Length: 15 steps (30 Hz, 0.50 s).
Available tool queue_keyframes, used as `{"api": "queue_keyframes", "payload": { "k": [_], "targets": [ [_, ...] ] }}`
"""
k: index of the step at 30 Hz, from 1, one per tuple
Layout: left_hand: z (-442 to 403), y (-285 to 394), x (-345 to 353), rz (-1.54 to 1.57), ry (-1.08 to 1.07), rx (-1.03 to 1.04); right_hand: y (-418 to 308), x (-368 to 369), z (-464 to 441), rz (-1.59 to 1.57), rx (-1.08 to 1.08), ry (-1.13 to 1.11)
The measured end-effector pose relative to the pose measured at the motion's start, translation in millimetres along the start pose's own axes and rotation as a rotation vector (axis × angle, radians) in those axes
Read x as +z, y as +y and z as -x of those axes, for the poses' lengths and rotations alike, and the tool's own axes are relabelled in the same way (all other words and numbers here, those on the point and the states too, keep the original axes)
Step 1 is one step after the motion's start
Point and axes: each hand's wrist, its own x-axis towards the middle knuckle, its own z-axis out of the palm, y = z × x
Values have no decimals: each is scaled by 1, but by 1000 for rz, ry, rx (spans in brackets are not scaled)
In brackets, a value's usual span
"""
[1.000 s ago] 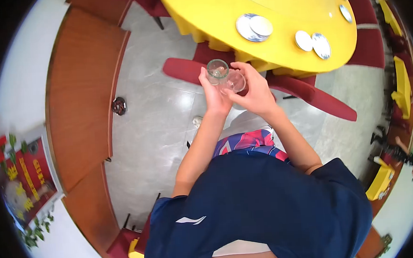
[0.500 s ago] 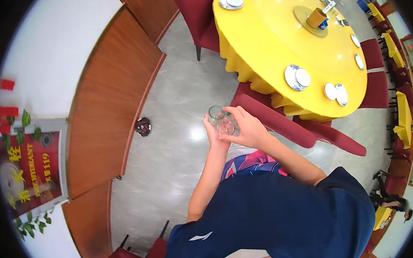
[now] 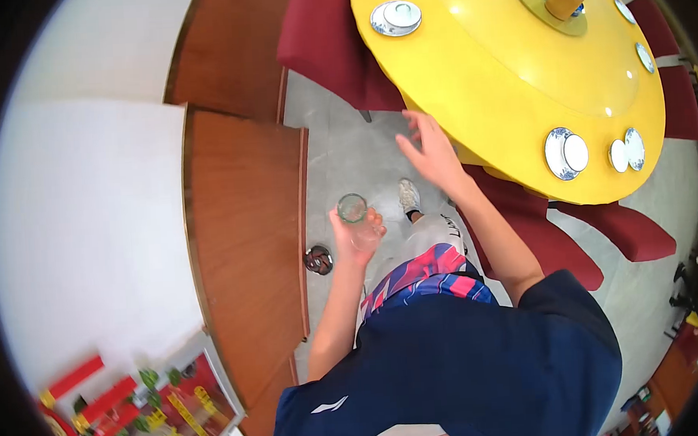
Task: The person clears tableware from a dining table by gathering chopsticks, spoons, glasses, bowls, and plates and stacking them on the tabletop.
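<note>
Ideally, the left hand (image 3: 355, 248), curled around the glass (image 3: 352, 209), holds it level, with the right hand (image 3: 437, 158) loosely spread near the table (image 3: 468, 77).

- Left forearm, bare (image 3: 338, 317): raised forward from the body, wrist close to straight.
- Left hand, bare (image 3: 356, 240): thumb and fingers curled in a cupped grip, well apart from the edge of the round table under yellow cloth (image 3: 476, 77).
- Right forearm, bare (image 3: 496, 234): reaching forward, angled toward the table's near edge.
- Right hand, bare (image 3: 436, 156): empty, fingers loosely extended, thumb apart, just beside that edge in view.
</note>
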Motion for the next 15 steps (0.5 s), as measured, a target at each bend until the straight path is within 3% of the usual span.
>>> {"api": "queue_keyframes", "payload": {
  "k": [4,5,10,15],
  "targets": [
    [-43,75,14,-40,-52,20,37,23,-100,245,0,126],
    [-53,90,13,0,-149,-14,47,26,-123,316,42,157],
    [-101,155,18,-35,-192,-89,97,31,-242,544,183,242],
    [-157,247,7,-135,-195,-114,162,51,-346,703,467,232]
  ]
}}
